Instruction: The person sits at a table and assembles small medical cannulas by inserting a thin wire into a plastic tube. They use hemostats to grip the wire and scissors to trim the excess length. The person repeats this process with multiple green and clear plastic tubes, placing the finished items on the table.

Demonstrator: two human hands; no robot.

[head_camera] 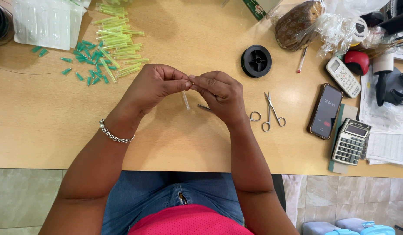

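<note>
— On what surface is the work laid out?
— Over a light wooden desk point(45, 122), with grey floor tiles seen below its edge, the left hand point(153, 85) and right hand point(221, 93) are brought together, each pinched shut on a small clear tube point(185, 100) held just above the desk. Green caps point(90, 58) and yellow-green tubes point(116, 43) are heaped at the upper left. A black spool point(256, 61), small scissors point(271, 113), a phone point(325, 111) and a calculator point(350, 141) are set to the right.
— What is hard to make out?
— The tube's top is hidden by the fingertips; a thin metal tool under the right hand is partly covered.
</note>
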